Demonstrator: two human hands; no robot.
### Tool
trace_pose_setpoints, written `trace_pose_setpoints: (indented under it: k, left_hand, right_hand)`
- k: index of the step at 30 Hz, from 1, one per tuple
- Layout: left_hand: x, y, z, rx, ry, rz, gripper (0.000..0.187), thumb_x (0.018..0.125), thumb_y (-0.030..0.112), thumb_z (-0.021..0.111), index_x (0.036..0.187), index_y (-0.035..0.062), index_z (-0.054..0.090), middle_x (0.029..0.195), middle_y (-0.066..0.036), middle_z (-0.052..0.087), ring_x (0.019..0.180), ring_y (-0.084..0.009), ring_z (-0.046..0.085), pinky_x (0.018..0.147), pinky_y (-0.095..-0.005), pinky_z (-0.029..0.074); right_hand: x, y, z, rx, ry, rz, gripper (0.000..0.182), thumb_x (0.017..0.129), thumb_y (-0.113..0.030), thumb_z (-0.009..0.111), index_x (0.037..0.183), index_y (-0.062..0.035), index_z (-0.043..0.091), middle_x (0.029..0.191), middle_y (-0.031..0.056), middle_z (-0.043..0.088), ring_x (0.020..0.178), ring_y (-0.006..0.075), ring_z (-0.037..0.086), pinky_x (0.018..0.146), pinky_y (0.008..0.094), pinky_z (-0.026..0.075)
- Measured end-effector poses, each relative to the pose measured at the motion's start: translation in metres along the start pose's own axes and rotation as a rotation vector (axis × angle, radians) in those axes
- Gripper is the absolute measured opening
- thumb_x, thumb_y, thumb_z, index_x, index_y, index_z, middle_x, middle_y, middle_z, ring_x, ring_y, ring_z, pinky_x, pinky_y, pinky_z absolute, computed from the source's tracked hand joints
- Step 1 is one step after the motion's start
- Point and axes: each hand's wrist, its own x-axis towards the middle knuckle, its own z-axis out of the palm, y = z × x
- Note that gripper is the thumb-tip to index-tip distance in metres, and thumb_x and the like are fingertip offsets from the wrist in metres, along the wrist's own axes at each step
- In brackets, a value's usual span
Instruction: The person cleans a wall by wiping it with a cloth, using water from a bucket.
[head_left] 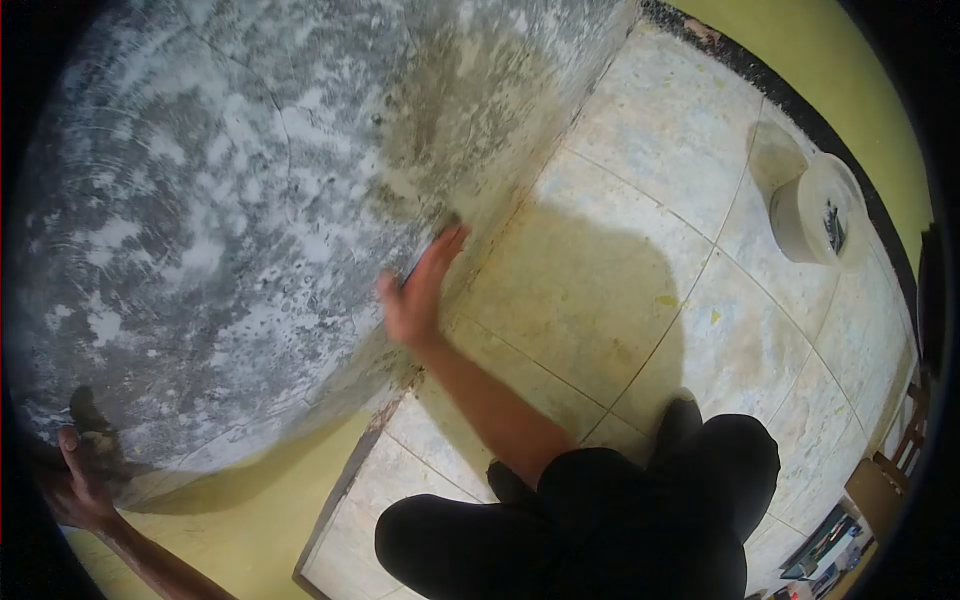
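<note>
My right hand (425,290) is pressed against the lower part of the grey and white patchy wall (240,160), close to where it meets the floor. Under its fingers is a thin flat thing (411,268) with a blue edge; the hand covers most of it, so its kind is hidden. Over at the far left, my left hand (82,492) rests near the wall's edge with the thumb stretched out. Its other fingers are in shadow. A damp-looking brownish patch (440,100) marks the wall above my right hand.
Pale floor tiles (640,130) with yellow specks run along the wall. A whitish bucket (815,215) with dark stuff inside stands at the right by a dark skirting (740,65). Yellow wall (240,510) shows at lower left. Wooden furniture (880,485) and assorted items are at lower right.
</note>
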Motion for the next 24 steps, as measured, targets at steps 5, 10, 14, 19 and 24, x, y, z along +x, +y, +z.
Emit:
trace_pose_setpoints:
  k: [5,10,14,19,24]
  left_hand:
    - [0.011,0.012,-0.007,-0.019,0.080,0.076,0.103,0.075,0.083,0.044,0.141,0.0039,0.040,0.135,-0.022,0.049,0.121,-0.0367,0.051,0.097,-0.0435,0.044]
    - [0.015,0.027,-0.013,-0.036,0.124,0.072,0.103,0.076,0.082,0.043,0.140,0.0021,0.041,0.135,-0.023,0.049,0.121,-0.0368,0.052,0.097,-0.0446,0.044]
    - [0.016,0.016,-0.010,0.035,0.146,0.133,0.102,0.077,0.082,0.043,0.139,0.0009,0.042,0.133,-0.023,0.050,0.120,-0.0368,0.052,0.096,-0.0460,0.045]
    - [0.020,0.009,-0.004,0.084,0.143,0.144,0.101,0.076,0.083,0.041,0.142,0.0055,0.039,0.135,-0.022,0.049,0.120,-0.0362,0.052,0.097,-0.0481,0.043]
    - [0.029,0.031,-0.017,0.051,0.240,0.170,0.096,0.076,0.085,0.036,0.147,0.0200,0.033,0.138,-0.018,0.045,0.124,-0.0340,0.045,0.101,-0.0529,0.033]
  right_hand:
    - [-0.007,0.011,-0.009,0.007,0.008,-0.133,0.086,0.096,-0.050,0.041,0.148,0.0061,0.003,0.152,0.0326,0.001,0.142,0.0472,0.006,0.113,0.0535,0.011]
    - [-0.018,-0.010,-0.010,-0.084,0.033,-0.040,0.077,0.096,-0.039,0.050,0.145,0.0097,0.016,0.149,0.0344,0.016,0.138,0.0484,0.019,0.111,0.0537,0.019]
    - [-0.022,-0.017,-0.015,-0.102,0.039,0.020,0.066,0.096,-0.029,0.051,0.142,0.0099,0.025,0.144,0.0343,0.026,0.133,0.0486,0.029,0.109,0.0528,0.025]
    - [-0.028,-0.027,-0.013,-0.099,0.122,0.014,0.053,0.098,-0.023,0.048,0.139,0.0067,0.034,0.126,0.0282,0.044,0.120,0.0420,0.044,0.103,0.0496,0.034]
    - [0.000,-0.004,-0.018,0.025,0.337,0.047,0.027,0.097,-0.014,0.048,0.115,0.0036,0.058,0.102,0.0167,0.057,0.092,0.0252,0.055,0.083,0.0377,0.045]
